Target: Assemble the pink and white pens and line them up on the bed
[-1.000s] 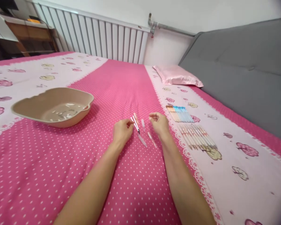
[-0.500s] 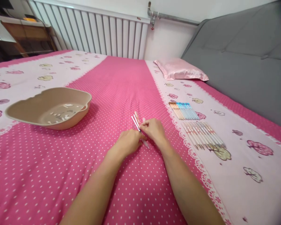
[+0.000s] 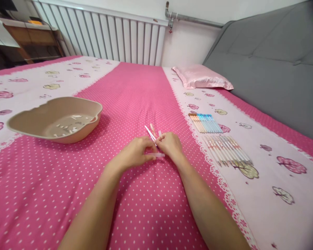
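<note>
My left hand (image 3: pixel 138 151) pinches a short translucent whitish tube (image 3: pixel 159 155) between thumb and fingers, low beside my other hand. My right hand (image 3: pixel 169 143) is closed around thin white sticks (image 3: pixel 149 132), which look like pen refills and point up and left from the fingertips. Just behind them a pale pink pen-like piece (image 3: pixel 152 128) shows; whether it is held or lies on the bed cannot be made out. A small pale tip (image 3: pixel 160 133) pokes up behind my right fingers.
A beige basin (image 3: pixel 67 133) with small white pieces stands at left. To the right lie a row of blue and orange pens (image 3: pixel 206 123) and a row of whitish pens (image 3: pixel 228 150). A pink pillow (image 3: pixel 202 77) rests near the grey headboard (image 3: pixel 271 59).
My left hand has drawn back left and turned, now holding the translucent tube almost level. The white sticks sit closer together. My right hand has barely moved.
</note>
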A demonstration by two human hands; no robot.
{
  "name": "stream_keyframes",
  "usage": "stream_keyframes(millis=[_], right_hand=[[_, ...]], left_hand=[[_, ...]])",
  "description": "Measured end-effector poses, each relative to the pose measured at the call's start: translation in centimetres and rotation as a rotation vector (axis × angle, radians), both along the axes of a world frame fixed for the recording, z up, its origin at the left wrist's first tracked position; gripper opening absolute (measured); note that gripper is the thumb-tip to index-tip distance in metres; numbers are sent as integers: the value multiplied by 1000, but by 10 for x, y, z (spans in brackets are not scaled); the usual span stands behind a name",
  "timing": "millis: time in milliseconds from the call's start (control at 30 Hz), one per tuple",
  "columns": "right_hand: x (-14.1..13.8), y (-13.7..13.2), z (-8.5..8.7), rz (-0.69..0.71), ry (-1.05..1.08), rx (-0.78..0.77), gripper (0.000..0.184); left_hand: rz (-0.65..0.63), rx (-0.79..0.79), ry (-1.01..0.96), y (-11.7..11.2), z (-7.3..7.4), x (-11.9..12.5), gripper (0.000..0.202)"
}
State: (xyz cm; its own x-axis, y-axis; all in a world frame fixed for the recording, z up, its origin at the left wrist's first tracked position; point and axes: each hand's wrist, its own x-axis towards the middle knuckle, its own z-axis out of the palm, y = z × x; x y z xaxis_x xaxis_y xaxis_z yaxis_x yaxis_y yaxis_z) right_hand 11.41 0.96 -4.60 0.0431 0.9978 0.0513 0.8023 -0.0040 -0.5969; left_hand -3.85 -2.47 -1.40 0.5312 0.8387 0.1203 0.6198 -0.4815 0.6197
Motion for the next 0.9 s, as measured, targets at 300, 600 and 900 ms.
stream_keyframes(millis=[300, 600, 900], right_hand=[[23, -9, 46, 59, 977, 137, 20], [25, -29, 74, 105, 924, 350, 18], [23, -30, 70, 168, 753, 370, 15]], left_hand=[[140, -272, -607, 6, -7, 4, 20], [89, -333, -764, 3, -9, 13, 27], [68, -376, -766, 2, -8, 14, 25]])
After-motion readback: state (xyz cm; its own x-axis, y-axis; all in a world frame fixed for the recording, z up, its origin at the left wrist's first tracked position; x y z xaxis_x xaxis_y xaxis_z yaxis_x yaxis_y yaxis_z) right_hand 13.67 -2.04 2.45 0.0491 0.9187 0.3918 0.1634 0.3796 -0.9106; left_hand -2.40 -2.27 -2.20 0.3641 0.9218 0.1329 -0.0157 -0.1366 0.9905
